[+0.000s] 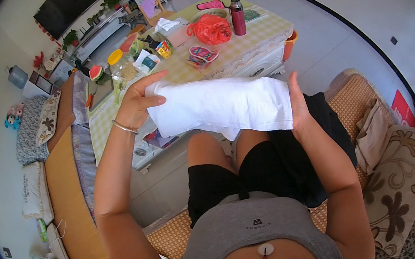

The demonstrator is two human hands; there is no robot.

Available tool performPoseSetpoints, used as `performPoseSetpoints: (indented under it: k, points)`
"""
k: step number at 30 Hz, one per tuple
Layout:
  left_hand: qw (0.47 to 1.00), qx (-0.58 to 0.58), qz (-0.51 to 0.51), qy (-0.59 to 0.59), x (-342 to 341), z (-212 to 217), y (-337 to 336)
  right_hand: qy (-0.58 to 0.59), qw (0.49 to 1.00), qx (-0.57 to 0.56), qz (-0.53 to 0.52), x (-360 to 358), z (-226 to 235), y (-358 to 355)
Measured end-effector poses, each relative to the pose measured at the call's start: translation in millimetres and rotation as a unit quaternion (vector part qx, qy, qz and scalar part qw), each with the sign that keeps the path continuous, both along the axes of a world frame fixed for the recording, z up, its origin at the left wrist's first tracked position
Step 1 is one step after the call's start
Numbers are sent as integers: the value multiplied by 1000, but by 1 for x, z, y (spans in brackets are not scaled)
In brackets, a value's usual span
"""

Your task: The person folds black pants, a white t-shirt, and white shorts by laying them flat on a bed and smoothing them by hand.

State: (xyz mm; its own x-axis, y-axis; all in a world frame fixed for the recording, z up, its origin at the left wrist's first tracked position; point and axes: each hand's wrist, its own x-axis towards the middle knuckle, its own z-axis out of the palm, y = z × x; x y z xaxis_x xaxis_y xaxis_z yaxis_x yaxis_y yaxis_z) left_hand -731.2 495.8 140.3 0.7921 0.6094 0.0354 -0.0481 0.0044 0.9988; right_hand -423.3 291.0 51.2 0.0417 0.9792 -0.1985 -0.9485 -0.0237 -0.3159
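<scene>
A folded white garment [220,104], whose exact kind I cannot tell, is stretched level above my knees, in front of the table. My left hand [138,105] is closed on its left end, thumb on top and index finger along the upper edge. At the other end my right hand [297,102] holds the right edge, its thumb pointing up and its other fingers hidden behind the fabric. A small flap of the cloth hangs below the middle. Beside my right thigh lies a black cloth [331,122] on the woven seat.
Ahead stands a table with a checked cloth [254,43], bearing a red plastic bag [210,29], a maroon flask [238,17], a yellow-lidded jar [122,65] and a pink-and-blue slipper-shaped item [204,53]. A patterned cushion [401,187] is at my right. A long sofa [68,175] runs along the left.
</scene>
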Motion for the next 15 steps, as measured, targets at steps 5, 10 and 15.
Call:
performPoseSetpoints:
  k: [5, 10, 15]
  points:
    - [902, 341, 54, 259, 4, 20, -4, -150, 987, -51, -16, -5, -13, 1]
    - [790, 553, 58, 259, 6, 48, 1, -233, 970, -72, 3, -2, -27, -6]
    - [862, 485, -21, 147, 34, 88, -37, -694, 705, -114, 92, 12, -44, -4]
